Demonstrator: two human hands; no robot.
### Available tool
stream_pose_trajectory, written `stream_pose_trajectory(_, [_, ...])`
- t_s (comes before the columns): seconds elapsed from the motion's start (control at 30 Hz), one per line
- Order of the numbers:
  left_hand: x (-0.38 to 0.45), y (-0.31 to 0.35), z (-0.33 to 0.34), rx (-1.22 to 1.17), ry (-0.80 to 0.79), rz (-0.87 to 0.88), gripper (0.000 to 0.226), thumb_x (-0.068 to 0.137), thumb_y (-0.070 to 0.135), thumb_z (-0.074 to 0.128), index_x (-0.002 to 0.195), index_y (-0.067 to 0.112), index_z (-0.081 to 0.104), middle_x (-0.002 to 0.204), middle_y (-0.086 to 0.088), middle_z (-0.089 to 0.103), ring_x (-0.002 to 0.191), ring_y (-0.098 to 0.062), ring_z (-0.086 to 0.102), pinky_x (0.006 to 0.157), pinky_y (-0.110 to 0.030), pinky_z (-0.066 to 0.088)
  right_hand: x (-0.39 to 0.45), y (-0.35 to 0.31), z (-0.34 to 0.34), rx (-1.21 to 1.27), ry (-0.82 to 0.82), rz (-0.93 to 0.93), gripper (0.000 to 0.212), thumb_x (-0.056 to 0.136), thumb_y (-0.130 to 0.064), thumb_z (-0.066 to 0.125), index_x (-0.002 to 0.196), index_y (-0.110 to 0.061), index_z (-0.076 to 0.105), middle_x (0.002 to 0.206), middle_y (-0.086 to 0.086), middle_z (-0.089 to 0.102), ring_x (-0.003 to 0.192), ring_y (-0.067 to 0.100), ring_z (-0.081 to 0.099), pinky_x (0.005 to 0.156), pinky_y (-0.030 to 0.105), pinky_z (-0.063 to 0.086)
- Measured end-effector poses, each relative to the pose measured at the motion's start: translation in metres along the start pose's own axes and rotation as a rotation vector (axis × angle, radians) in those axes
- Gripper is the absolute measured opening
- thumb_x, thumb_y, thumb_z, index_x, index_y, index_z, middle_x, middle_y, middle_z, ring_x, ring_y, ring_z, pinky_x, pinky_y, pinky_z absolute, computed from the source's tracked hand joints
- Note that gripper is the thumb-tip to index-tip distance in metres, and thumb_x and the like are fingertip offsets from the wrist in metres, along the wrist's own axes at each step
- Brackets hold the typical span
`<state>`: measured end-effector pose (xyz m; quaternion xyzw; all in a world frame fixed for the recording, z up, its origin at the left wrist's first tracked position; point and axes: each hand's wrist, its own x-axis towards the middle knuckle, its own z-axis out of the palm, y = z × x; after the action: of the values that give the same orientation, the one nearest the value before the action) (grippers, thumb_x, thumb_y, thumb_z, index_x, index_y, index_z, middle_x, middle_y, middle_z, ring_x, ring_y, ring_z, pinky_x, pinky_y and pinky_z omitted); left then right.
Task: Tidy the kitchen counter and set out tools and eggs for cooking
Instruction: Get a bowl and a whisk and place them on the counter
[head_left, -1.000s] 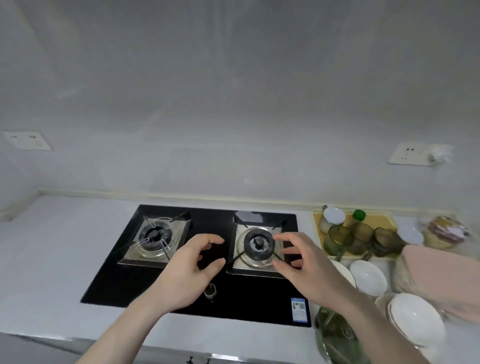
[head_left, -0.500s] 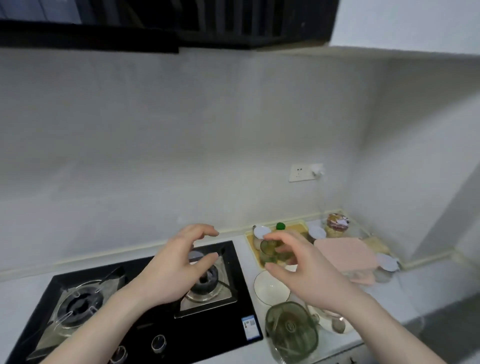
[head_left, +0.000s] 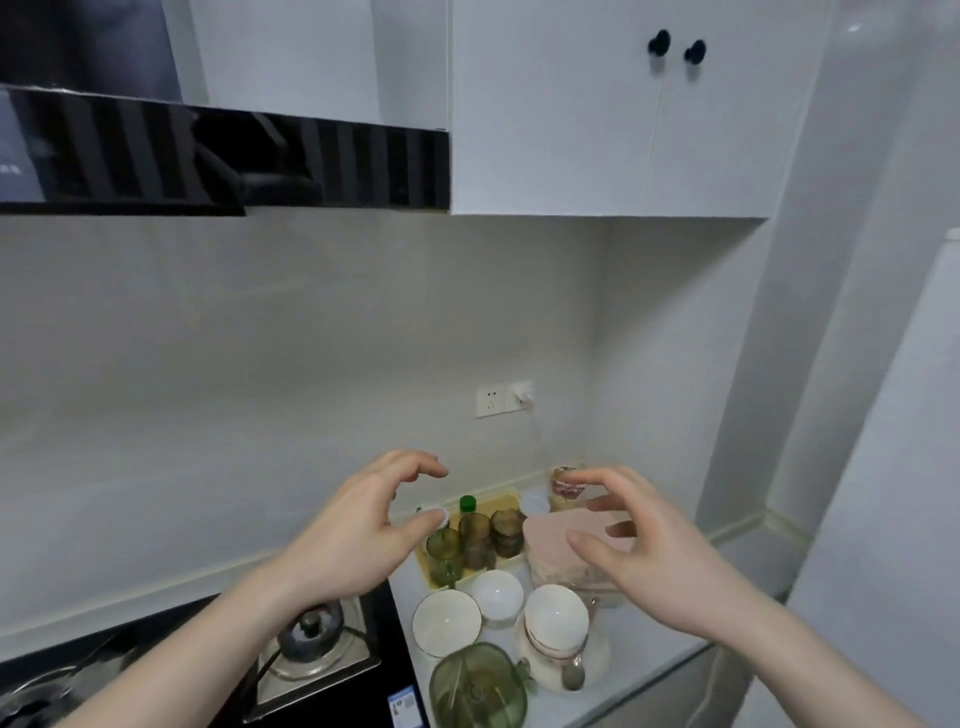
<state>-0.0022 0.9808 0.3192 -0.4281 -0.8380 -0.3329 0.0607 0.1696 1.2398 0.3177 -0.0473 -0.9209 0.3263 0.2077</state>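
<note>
1. Your left hand (head_left: 353, 530) is raised in the air, its fingers (head_left: 415, 462) curved loosely with the thumb apart from them; they hold nothing.
2. Your right hand (head_left: 639, 556) is raised beside it, well apart, fingers (head_left: 597, 475) likewise curved and spread, gripping nothing.
3. Between and below your hands, at the back of the counter (head_left: 649, 654), sits a yellow tray (head_left: 498, 504) carrying dark and green glasses (head_left: 475, 538) and a bottle with a green cap (head_left: 467, 503).
4. A small white lid (head_left: 434, 515) shows just beside your left thumb; you cannot tell from this view whether it touches the thumb.
5. Right of the tray lies a pink folded cloth (head_left: 550, 535), partly hidden behind your right hand, with a jar with a patterned top (head_left: 566, 488) behind it near the corner of the wall.
6. Nearer to you stand white bowls (head_left: 447, 621), one of them stacked on others with a spoon (head_left: 571, 675) lying at its foot.
7. At the near edge of the counter sits a green glass dish (head_left: 478, 686).
8. Left of the bowls is the black gas stove (head_left: 322, 670), its right burner (head_left: 309, 631) under your left wrist.
9. No eggs can be made out among the things on the counter.
10. On the wall above are a socket (head_left: 491, 400) with a plug beside it, a black hood (head_left: 223, 156) and a white cupboard (head_left: 597, 130) with two black knobs.
</note>
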Motion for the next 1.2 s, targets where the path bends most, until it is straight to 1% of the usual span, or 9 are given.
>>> stream_pose_trajectory(0.13, [-0.001,0.029,0.033,-0.019,-0.04,0.016,0.031,0.094,0.045,0.063,0.124,0.045,0.054,0.132,0.032,0.049,0.122,0.008,0.046,0.103,-0.027,0.045,-0.045,0.025,-0.027,0.006,0.075,0.06,0.045,0.088,-0.031,0.074,0.123,-0.05,0.053,0.128,-0.031,0.048,0.114,-0.004,0.056,0.091,0.022,0.051])
stream_pose_trajectory(0.27, [0.003,0.051,0.062,-0.043,-0.092,0.037,0.032,0.094,0.043,0.064,0.124,0.044,0.054,0.131,0.03,0.05,0.121,0.006,0.048,0.104,-0.028,0.045,-0.082,0.042,-0.051,0.003,0.096,0.116,0.043,0.089,-0.031,0.074,0.123,-0.049,0.053,0.126,-0.031,0.048,0.114,-0.004,0.056,0.088,0.014,0.047])
stream_pose_trajectory(0.43, [0.021,0.087,0.082,-0.04,-0.101,0.109,0.034,0.093,0.043,0.065,0.126,0.042,0.055,0.13,0.028,0.051,0.12,0.005,0.048,0.103,-0.027,0.044,-0.109,0.052,-0.085,-0.002,0.145,0.184,0.043,0.089,-0.029,0.073,0.122,-0.048,0.052,0.122,-0.038,0.045,0.115,-0.008,0.053,0.09,0.013,0.047])
stream_pose_trajectory(0.53, [0.038,0.111,0.085,-0.029,-0.104,0.18,0.035,0.093,0.043,0.065,0.126,0.041,0.055,0.13,0.027,0.051,0.12,0.005,0.048,0.103,-0.026,0.043,-0.12,0.054,-0.103,-0.019,0.181,0.199,0.045,0.09,-0.029,0.072,0.123,-0.051,0.05,0.123,-0.039,0.043,0.115,-0.01,0.052,0.091,0.017,0.048])
stream_pose_trajectory(0.7, [0.066,0.149,0.072,0.037,-0.07,0.304,0.04,0.092,0.045,0.066,0.129,0.039,0.054,0.133,0.025,0.05,0.12,0.006,0.046,0.098,-0.015,0.037,-0.118,0.052,-0.131,-0.077,0.231,0.182,0.048,0.09,-0.035,0.07,0.127,-0.054,0.046,0.129,-0.037,0.042,0.116,-0.012,0.05,0.092,0.015,0.048])
stream_pose_trajectory(0.83, [0.096,0.176,0.045,0.145,-0.037,0.401,0.044,0.093,0.045,0.064,0.134,0.037,0.052,0.139,0.023,0.047,0.127,0.001,0.047,0.109,-0.025,0.039,-0.1,0.041,-0.153,-0.096,0.301,0.113,0.05,0.09,-0.034,0.07,0.13,-0.052,0.045,0.13,-0.037,0.041,0.116,-0.011,0.051,0.093,0.019,0.049])
stream_pose_trajectory(0.93, [0.126,0.189,0.019,0.245,0.018,0.44,0.045,0.091,0.042,0.066,0.133,0.033,0.053,0.141,0.017,0.047,0.125,-0.008,0.052,0.106,-0.03,0.042,-0.079,0.028,-0.168,-0.094,0.339,0.073,0.051,0.09,-0.032,0.07,0.131,-0.049,0.045,0.132,-0.031,0.043,0.115,-0.01,0.052,0.092,0.02,0.05])
stream_pose_trajectory(1.07, [0.167,0.202,-0.018,0.43,0.119,0.464,0.047,0.088,0.04,0.065,0.132,0.03,0.051,0.143,0.01,0.046,0.126,-0.018,0.051,0.104,-0.038,0.046,-0.046,0.009,-0.188,-0.102,0.402,0.019,0.052,0.089,-0.028,0.07,0.133,-0.044,0.047,0.133,-0.025,0.045,0.112,-0.007,0.054,0.09,0.024,0.052])
stream_pose_trajectory(1.2, [0.201,0.21,-0.05,0.59,0.164,0.443,0.05,0.087,0.035,0.063,0.134,0.026,0.05,0.143,0.005,0.045,0.123,-0.023,0.053,0.102,-0.039,0.045,-0.014,-0.007,-0.203,-0.108,0.442,-0.017,0.053,0.09,-0.026,0.069,0.135,-0.04,0.048,0.133,-0.024,0.046,0.113,-0.006,0.054,0.091,0.026,0.054])
